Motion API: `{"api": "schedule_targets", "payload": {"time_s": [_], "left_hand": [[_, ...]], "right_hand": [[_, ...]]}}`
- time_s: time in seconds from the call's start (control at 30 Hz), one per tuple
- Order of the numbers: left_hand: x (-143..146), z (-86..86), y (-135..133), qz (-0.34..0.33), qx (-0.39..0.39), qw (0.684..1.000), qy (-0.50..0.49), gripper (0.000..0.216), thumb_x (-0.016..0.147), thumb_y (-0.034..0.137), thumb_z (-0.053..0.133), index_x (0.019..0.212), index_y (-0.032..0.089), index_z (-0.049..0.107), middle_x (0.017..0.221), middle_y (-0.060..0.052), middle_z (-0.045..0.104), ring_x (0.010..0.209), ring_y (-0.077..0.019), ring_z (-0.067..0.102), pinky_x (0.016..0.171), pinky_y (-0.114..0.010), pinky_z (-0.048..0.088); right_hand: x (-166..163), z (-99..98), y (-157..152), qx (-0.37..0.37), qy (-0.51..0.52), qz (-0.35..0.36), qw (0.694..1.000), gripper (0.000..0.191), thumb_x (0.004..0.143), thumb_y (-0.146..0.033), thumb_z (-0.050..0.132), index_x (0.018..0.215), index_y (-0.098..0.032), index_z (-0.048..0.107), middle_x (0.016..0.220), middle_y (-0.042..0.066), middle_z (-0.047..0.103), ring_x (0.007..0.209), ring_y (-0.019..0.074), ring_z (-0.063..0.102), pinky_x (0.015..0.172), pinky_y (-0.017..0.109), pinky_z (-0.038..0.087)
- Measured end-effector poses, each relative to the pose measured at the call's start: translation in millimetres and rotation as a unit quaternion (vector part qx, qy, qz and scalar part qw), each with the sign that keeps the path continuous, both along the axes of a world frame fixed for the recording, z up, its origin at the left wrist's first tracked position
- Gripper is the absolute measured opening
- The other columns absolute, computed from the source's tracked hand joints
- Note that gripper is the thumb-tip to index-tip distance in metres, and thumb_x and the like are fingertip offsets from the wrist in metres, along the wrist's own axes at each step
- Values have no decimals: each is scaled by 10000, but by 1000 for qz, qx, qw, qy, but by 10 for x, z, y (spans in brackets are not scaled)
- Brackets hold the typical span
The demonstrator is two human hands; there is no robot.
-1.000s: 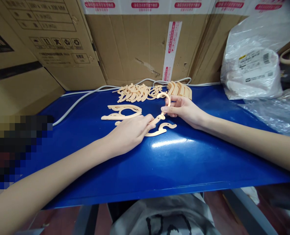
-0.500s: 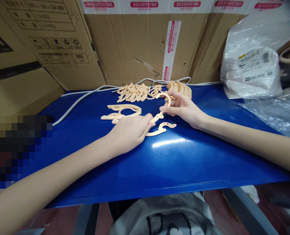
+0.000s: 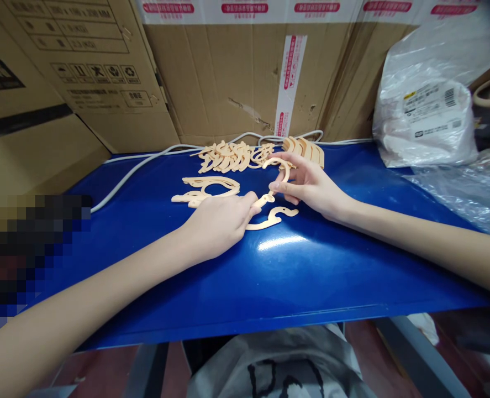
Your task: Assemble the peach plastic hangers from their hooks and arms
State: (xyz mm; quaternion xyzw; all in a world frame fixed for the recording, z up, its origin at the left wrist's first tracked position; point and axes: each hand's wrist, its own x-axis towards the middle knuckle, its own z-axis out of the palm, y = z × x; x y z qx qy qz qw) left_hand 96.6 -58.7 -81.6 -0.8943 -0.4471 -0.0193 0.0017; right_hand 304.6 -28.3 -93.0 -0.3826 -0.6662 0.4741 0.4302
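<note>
My right hand (image 3: 309, 185) grips a cream plastic hanger hook (image 3: 286, 170) between thumb and fingers. The hook's lower end meets a cream hanger arm (image 3: 262, 201), which my left hand (image 3: 220, 224) pinches; most of that arm is hidden by the hand. Just below, another curved hanger piece (image 3: 265, 224) lies on the blue table, its left end under my left hand. Beyond that hand lie several folded-looking hanger parts (image 3: 222, 181), partly covered. Whether hook and arm are locked together I cannot tell.
At the back sit a heap of hanger parts (image 3: 226, 157) and a row of curved pieces (image 3: 311, 152). A white cable (image 3: 124, 179) runs behind them. Cardboard boxes (image 3: 228, 77) wall the blue table (image 3: 331, 276); a plastic-wrapped package (image 3: 425, 121) stands at right.
Both hands keep their grip on the joined-up hook and arm. The right fingers have shifted slightly around the hook; otherwise the scene looks the same.
</note>
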Motion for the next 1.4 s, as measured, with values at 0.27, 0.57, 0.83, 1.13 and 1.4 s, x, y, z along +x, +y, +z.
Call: {"api": "schedule_targets", "payload": {"time_s": [0.27, 0.57, 0.83, 1.13, 1.4], "left_hand": [[-78, 25, 42, -9, -51, 993, -110, 364, 1037, 454, 337, 1183, 227, 580, 923, -31, 696, 796, -225, 644, 676, -333, 402], [-81, 68, 112, 65, -273, 890, -359, 278, 894, 353, 584, 1111, 180, 567, 948, -54, 662, 680, -153, 655, 457, -232, 489], [-25, 118, 109, 130, -329, 837, -417, 147, 893, 311, 614, 874, 166, 630, 838, -57, 655, 856, -211, 691, 451, -212, 551], [0, 106, 121, 165, -346, 813, -437, 133, 845, 271, 699, 925, 165, 705, 1044, -87, 736, 957, -236, 697, 529, -272, 617], [15, 111, 120, 161, -352, 804, -452, 112, 836, 235, 694, 893, 138, 690, 943, -84, 713, 855, -203, 677, 456, -215, 579]], "right_hand": [[-12, -19, 8, -21, -5, 40, 999, 709, 695, -409, 851, 1270, -225, 480, 741, -41, 653, 494, 100, 504, 472, 276, 383], [-22, -11, -99, 36, -76, 65, 994, 729, 886, -661, 574, 1457, -246, 390, 657, -21, 660, 584, 173, 620, 579, 314, 469], [294, 206, 224, 179, -167, -122, 962, 425, 902, -548, 628, 1190, -236, 620, 735, 24, 678, 662, 176, 601, 688, 325, 446], [951, 247, 730, 113, -519, -341, 775, 574, 927, -575, 536, 1266, -118, 614, 1031, 201, 711, 837, 236, 560, 660, 348, 292], [1043, 61, 891, 69, -499, -302, 809, 563, 917, -616, 536, 1217, -149, 628, 981, 149, 718, 749, 200, 564, 695, 333, 363]]}}
